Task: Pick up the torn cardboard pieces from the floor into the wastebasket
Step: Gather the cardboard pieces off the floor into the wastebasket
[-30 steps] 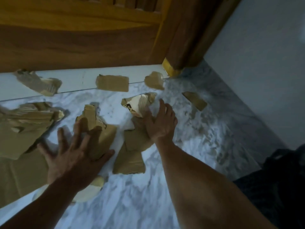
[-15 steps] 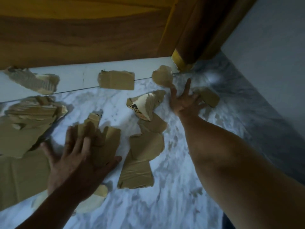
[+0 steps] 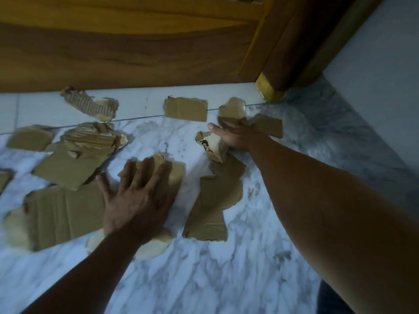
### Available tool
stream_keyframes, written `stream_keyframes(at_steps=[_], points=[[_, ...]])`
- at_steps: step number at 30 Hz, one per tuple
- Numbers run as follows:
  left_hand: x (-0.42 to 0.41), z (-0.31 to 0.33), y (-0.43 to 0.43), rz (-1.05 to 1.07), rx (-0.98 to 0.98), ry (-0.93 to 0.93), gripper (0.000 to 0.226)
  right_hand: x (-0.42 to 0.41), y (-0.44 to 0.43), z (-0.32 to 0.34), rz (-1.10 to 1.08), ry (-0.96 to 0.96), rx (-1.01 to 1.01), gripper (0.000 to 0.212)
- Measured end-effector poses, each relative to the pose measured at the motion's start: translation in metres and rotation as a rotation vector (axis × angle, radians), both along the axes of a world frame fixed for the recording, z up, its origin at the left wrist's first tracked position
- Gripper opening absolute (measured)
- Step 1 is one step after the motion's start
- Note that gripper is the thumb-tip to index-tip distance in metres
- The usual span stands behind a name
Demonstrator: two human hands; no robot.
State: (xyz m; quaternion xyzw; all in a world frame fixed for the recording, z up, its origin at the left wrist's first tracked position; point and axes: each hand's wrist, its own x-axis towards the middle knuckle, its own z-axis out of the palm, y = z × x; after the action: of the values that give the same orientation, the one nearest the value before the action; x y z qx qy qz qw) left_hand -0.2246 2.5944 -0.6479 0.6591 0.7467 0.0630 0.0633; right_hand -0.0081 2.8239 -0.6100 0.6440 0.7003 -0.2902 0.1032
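Several torn brown cardboard pieces lie scattered on the white marble floor (image 3: 204, 279). My left hand (image 3: 136, 198) lies flat with fingers spread on a folded piece (image 3: 175, 175), beside a large flat sheet (image 3: 65, 214). My right hand (image 3: 237, 137) reaches far forward and rests on small pieces: a printed scrap (image 3: 209, 146) under the thumb, a pale scrap (image 3: 232, 109) beyond the fingers and a brown scrap (image 3: 271, 126) at its right side. A long piece (image 3: 213, 200) lies between my arms. No wastebasket is in view.
More scraps sit at the left: a crumpled stack (image 3: 90, 139), a corrugated strip (image 3: 90, 107), a small flat piece (image 3: 29, 138). A rectangular piece (image 3: 186, 108) lies by the wooden door (image 3: 136, 46). The door frame post (image 3: 269, 87) and a white wall (image 3: 374, 75) close off the right.
My right hand came back from its far reach and settled on the small scraps; the brown scrap at the right slid closer to it. My left hand stays pressed on the folded piece.
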Motion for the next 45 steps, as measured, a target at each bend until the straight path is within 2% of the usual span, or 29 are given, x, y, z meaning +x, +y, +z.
stream_keyframes(at_steps=[4,6,9,11,15,17,21,23,25,27,29,31,32,34,36,42,45], points=[[0.001,-0.007,-0.005,0.057,-0.007,-0.007,0.061,0.012,-0.064,0.021,0.024,0.152,-0.069,0.090],[0.005,-0.006,-0.016,0.089,-0.008,-0.035,0.059,0.009,-0.098,0.021,0.073,0.103,-0.046,0.094],[0.012,-0.002,-0.044,0.125,-0.023,-0.075,0.059,0.005,-0.144,0.000,0.136,0.009,0.018,0.114],[0.013,-0.001,-0.069,0.144,-0.036,-0.087,0.057,0.004,-0.182,-0.015,0.135,-0.083,0.069,0.107],[0.008,0.000,-0.129,0.169,0.027,-0.056,0.053,-0.005,-0.267,-0.035,0.205,-0.113,0.442,0.072],[0.002,-0.001,-0.155,0.194,0.062,-0.040,0.047,-0.008,-0.293,-0.043,0.225,-0.104,0.578,0.062],[-0.007,0.005,-0.202,0.277,0.122,-0.085,0.044,-0.012,-0.338,-0.041,0.313,-0.026,0.599,0.055],[-0.012,0.008,-0.222,0.328,0.208,-0.167,0.043,-0.010,-0.352,-0.030,0.392,0.076,0.541,0.056],[-0.019,0.009,-0.236,0.380,0.257,-0.174,0.049,-0.006,-0.361,-0.019,0.435,0.172,0.472,0.062],[-0.030,0.011,-0.243,0.462,0.221,-0.176,0.066,-0.004,-0.361,-0.013,0.334,0.245,0.530,0.069],[-0.041,0.012,-0.246,0.578,0.035,-0.192,0.091,-0.005,-0.347,-0.009,0.078,0.245,0.592,0.071],[-0.048,0.013,-0.250,0.653,-0.147,-0.194,0.108,-0.010,-0.328,-0.005,-0.114,0.151,0.360,0.082],[-0.048,0.013,-0.253,0.659,-0.195,-0.193,0.111,-0.013,-0.321,-0.005,-0.138,0.104,0.243,0.089],[-0.048,0.015,-0.255,0.638,-0.229,-0.199,0.111,-0.026,-0.320,-0.005,-0.085,0.073,0.143,0.098],[-0.044,0.018,-0.258,0.608,-0.230,-0.202,0.108,-0.046,-0.335,-0.009,0.020,0.102,0.153,0.096],[-0.049,0.039,-0.268,0.575,-0.037,-0.266,0.095,-0.082,-0.395,-0.029,0.222,0.173,0.369,0.075],[-0.072,0.041,-0.280,0.760,-0.213,-0.310,0.096,-0.072,-0.401,-0.029,0.298,0.241,0.422,0.080]])
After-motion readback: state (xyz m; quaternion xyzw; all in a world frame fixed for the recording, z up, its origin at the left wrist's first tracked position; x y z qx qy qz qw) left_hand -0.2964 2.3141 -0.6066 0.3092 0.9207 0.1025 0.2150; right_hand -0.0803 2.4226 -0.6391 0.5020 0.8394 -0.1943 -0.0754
